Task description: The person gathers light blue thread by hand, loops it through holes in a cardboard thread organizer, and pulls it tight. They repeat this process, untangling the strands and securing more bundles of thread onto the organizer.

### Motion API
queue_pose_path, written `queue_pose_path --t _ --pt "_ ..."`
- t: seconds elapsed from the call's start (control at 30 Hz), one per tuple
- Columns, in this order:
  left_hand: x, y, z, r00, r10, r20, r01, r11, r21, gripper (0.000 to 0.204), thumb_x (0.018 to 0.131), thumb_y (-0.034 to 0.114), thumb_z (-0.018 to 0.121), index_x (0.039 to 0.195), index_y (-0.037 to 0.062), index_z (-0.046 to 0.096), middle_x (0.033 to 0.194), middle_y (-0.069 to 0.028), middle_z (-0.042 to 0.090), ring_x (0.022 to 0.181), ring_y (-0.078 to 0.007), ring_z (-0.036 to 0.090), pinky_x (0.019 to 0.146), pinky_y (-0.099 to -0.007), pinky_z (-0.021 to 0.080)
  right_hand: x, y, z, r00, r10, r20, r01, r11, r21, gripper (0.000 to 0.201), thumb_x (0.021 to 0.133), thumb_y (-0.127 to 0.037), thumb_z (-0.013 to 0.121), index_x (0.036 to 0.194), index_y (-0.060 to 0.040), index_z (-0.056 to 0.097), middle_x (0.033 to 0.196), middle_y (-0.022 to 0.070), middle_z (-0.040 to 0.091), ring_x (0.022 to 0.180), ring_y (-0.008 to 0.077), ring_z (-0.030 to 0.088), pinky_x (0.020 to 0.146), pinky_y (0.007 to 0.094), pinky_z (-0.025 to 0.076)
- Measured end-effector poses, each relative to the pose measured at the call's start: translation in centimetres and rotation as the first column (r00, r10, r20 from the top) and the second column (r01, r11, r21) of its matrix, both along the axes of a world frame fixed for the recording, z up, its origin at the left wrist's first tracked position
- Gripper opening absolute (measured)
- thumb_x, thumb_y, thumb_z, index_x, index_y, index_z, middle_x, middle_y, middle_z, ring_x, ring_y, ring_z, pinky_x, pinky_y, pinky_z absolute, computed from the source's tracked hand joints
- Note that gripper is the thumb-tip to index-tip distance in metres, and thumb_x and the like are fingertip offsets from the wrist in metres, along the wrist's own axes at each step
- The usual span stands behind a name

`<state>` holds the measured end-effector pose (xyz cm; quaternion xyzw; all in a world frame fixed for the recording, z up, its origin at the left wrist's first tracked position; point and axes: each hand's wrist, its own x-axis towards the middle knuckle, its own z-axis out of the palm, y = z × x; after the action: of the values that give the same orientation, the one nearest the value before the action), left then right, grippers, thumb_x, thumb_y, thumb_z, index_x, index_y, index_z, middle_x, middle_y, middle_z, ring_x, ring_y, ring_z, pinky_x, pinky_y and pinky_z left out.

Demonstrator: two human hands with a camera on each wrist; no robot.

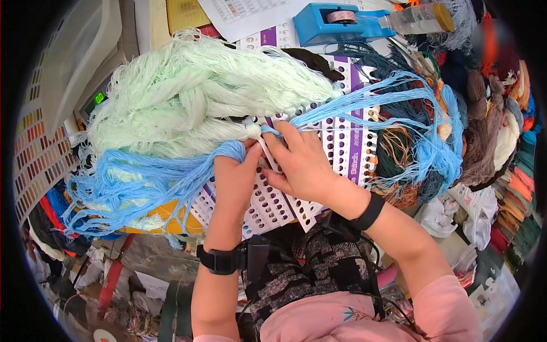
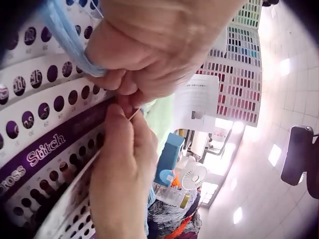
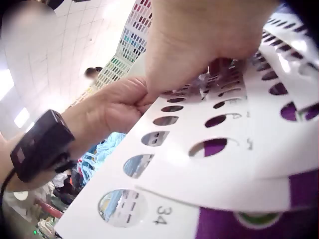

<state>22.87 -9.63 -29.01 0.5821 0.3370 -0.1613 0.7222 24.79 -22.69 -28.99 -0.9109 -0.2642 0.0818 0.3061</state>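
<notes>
Sky-blue embroidery thread [image 1: 154,171] lies in a loose bundle at the left, and my left hand [image 1: 235,176] grips its gathered end. More blue thread [image 1: 364,108] runs off to the right from my right hand [image 1: 302,165], whose fingertips pinch it close to my left fingers. Both hands work at the upper edge of white-and-purple punched thread cards [image 1: 268,199]. In the left wrist view, the blue strand passes under the curled left hand [image 2: 149,45], and the right hand's [image 2: 119,169] fingertips meet it. In the right wrist view, cards [image 3: 174,184] with round holes fan out below the right hand [image 3: 204,45].
A big pale-green thread heap [image 1: 188,97] lies behind the hands. A blue tape dispenser [image 1: 336,25] and a clear bottle [image 1: 419,18] stand at the back. Dark and coloured thread hanks [image 1: 484,131] pile up at the right. A scale display [image 1: 100,97] glows at the left.
</notes>
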Motion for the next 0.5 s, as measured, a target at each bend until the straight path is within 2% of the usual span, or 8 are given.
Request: queue_pose_path --t 0.1,0.2,0.3,0.33,0.4,0.43,0.47,0.5 --pt "0.1 -0.5 -0.3 0.997 0.064 0.05 -0.062 0.997 -0.039 0.013 0.075 -0.001 0.05 0.086 -0.0047 0.055 0.077 -0.0047 0.056 0.068 -0.0096 0.051 0.059 -0.0218 0.041 0.4 -0.7 -0.6 0.999 0.035 0.026 -0.038 0.989 0.146 0.04 0.056 -0.014 0.061 0.093 -0.0026 0.051 0.093 0.0118 0.047 0.076 0.0282 0.046 0.068 0.0363 0.037" --pt "0.2 -0.8 -1.0 0.996 0.026 0.08 -0.028 0.999 0.022 0.013 0.074 -0.001 0.05 0.086 -0.0048 0.054 0.075 -0.0043 0.056 0.066 -0.0094 0.052 0.059 -0.0218 0.041 1.7 -1.0 -1.1 0.992 0.037 -0.121 0.006 0.942 0.337 0.037 0.054 -0.01 0.059 0.09 -0.0024 0.052 0.089 0.0126 0.048 0.073 0.0281 0.049 0.063 0.0357 0.04" --pt "0.6 -0.3 -0.3 0.995 -0.032 0.096 0.027 0.998 0.048 0.014 0.072 0.0 0.051 0.085 -0.0041 0.054 0.07 -0.004 0.055 0.059 -0.0083 0.05 0.053 -0.0204 0.04 2.0 -0.7 -0.2 0.964 -0.028 -0.265 0.118 0.938 0.327 0.035 0.053 -0.009 0.058 0.087 -0.0017 0.052 0.085 0.0132 0.048 0.072 0.0285 0.051 0.06 0.0344 0.043" --pt "0.7 -0.1 0.0 0.994 -0.048 0.101 0.044 0.998 0.045 0.014 0.072 0.0 0.052 0.085 -0.0037 0.053 0.068 -0.0038 0.055 0.057 -0.0077 0.049 0.05 -0.0197 0.039 2.0 -0.7 -0.2 0.964 -0.032 -0.265 0.123 0.934 0.336 0.035 0.053 -0.008 0.058 0.088 -0.0019 0.052 0.085 0.0117 0.048 0.068 0.0246 0.05 0.058 0.0316 0.042" --pt "-0.4 2.5 0.0 0.983 0.18 0.029 -0.168 0.957 -0.237 0.014 0.071 0.001 0.053 0.085 -0.0025 0.053 0.065 -0.0036 0.054 0.052 -0.0062 0.047 0.043 -0.0174 0.034 2.0 -0.9 -0.4 0.964 -0.042 -0.262 0.136 0.926 0.353 0.036 0.054 -0.006 0.058 0.089 -0.0022 0.052 0.086 0.0088 0.048 0.061 0.0168 0.048 0.055 0.026 0.041" --pt "-0.9 3.9 0.1 0.96 0.278 -0.028 -0.269 0.892 -0.364 0.015 0.07 0.001 0.054 0.085 -0.0019 0.053 0.063 -0.0034 0.053 0.049 -0.0054 0.045 0.04 -0.0162 0.032 2.0 -1.0 -0.5 0.965 -0.043 -0.26 0.135 0.928 0.348 0.036 0.054 -0.008 0.058 0.089 -0.0021 0.052 0.086 0.0101 0.048 0.065 0.0206 0.049 0.057 0.0282 0.042" --pt "-1.0 4.6 0.7 0.968 0.25 -0.017 -0.242 0.913 -0.328 0.015 0.072 0.005 0.057 0.085 0.0 0.053 0.061 -0.001 0.051 0.046 -0.0028 0.041 0.035 -0.0136 0.023 1.9 -1.0 -0.6 0.965 -0.045 -0.258 0.135 0.929 0.344 0.036 0.054 -0.009 0.059 0.088 -0.0021 0.052 0.086 0.0114 0.048 0.069 0.0244 0.05 0.06 0.0304 0.043" --pt "-0.8 4.4 1.0 0.982 0.185 -0.042 -0.189 0.945 -0.267 0.015 0.072 0.007 0.057 0.085 0.0 0.053 0.061 -0.0007 0.051 0.045 -0.0024 0.039 0.035 -0.0134 0.023 1.8 -0.8 -0.6 0.965 -0.043 -0.258 0.133 0.931 0.341 0.036 0.054 -0.011 0.059 0.088 -0.002 0.051 0.086 0.0127 0.047 0.073 0.0282 0.051 0.062 0.0326 0.044"
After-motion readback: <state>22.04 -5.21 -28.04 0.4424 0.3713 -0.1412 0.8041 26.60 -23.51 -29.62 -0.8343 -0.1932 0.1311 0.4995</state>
